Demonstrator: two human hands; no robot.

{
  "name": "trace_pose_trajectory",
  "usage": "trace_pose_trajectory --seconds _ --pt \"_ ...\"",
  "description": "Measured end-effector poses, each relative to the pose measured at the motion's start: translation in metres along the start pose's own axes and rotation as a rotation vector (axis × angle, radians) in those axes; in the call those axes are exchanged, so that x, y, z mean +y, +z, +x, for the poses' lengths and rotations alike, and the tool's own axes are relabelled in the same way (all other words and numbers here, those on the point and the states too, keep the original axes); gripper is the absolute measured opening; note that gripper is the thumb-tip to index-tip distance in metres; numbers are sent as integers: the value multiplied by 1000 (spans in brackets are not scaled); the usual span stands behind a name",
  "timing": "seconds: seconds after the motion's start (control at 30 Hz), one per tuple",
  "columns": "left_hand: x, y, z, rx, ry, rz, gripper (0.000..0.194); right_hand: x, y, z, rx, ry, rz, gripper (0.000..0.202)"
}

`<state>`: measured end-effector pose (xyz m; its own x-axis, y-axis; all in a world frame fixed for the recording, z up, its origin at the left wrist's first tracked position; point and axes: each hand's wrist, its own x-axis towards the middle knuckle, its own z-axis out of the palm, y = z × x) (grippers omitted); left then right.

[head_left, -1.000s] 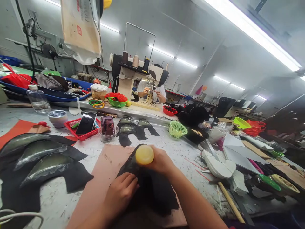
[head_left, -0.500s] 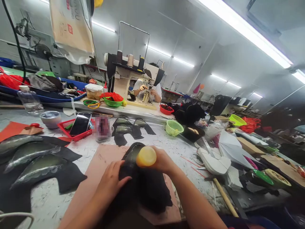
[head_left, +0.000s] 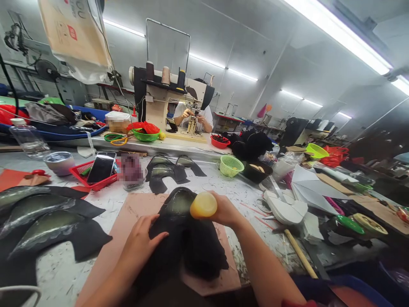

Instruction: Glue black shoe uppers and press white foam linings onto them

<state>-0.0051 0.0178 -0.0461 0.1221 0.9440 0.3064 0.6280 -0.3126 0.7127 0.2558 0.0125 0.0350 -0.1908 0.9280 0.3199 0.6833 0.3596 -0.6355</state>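
Observation:
My right hand [head_left: 223, 209] is closed around a yellowish bottle [head_left: 203, 205], its round base facing me. The bottle is tilted over the right side of a black curved shoe-upper piece [head_left: 169, 238], and its tip is hidden. A shiny patch [head_left: 179, 201] shows near the top of that piece. My left hand [head_left: 143, 234] lies at the piece's left edge, thumb and fingers apart. Beneath is a pinkish board [head_left: 108, 251]. Similar black pieces [head_left: 54, 221] with glossy patches overlap at left, and several smaller-looking ones [head_left: 162, 168] lie beyond the board.
A red basket [head_left: 99, 185] with a phone [head_left: 102, 167] stands behind the left pieces. Farther right are a green basket [head_left: 231, 166], white pieces [head_left: 284, 209] and a wooden handle [head_left: 300, 253]. Across the bench, a person [head_left: 204, 121] works at a sewing machine [head_left: 156, 102].
My right hand has moved the bottle a little to the right across the black piece, uncovering more of the shiny patch. The left hand stays at the edge; the whole view has shifted slightly.

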Motion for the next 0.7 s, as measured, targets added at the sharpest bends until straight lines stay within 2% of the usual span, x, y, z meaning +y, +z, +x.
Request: trace_pose_trajectory --seconds 0.07,0.17,0.2,0.23,0.37,0.47,0.53,0.6,0.7 --pt "2 -2 3 -29 -65 -23 38 2 -3 -3 55 31 18 55" --pt "6 -6 9 -118 -149 3 34 5 -5 -7 -57 59 55 54" --pt "7 -7 11 -146 -162 25 34 7 -4 -8 -48 70 63 55" --pt "8 -9 13 -166 -165 52 34 9 -3 -8 20 82 69 55" --pt "15 -17 16 -196 -77 196 29 24 4 -17 498 207 110 62" --pt "25 -24 17 -286 1 297 33 35 7 -32 712 390 234 65" --pt "34 -28 17 -293 20 325 38 42 7 -45 808 456 367 64" --pt "41 -31 18 -268 23 302 40 50 6 -59 851 471 535 59" --pt "48 -34 29 -324 42 117 35 61 4 -76 869 450 835 48"
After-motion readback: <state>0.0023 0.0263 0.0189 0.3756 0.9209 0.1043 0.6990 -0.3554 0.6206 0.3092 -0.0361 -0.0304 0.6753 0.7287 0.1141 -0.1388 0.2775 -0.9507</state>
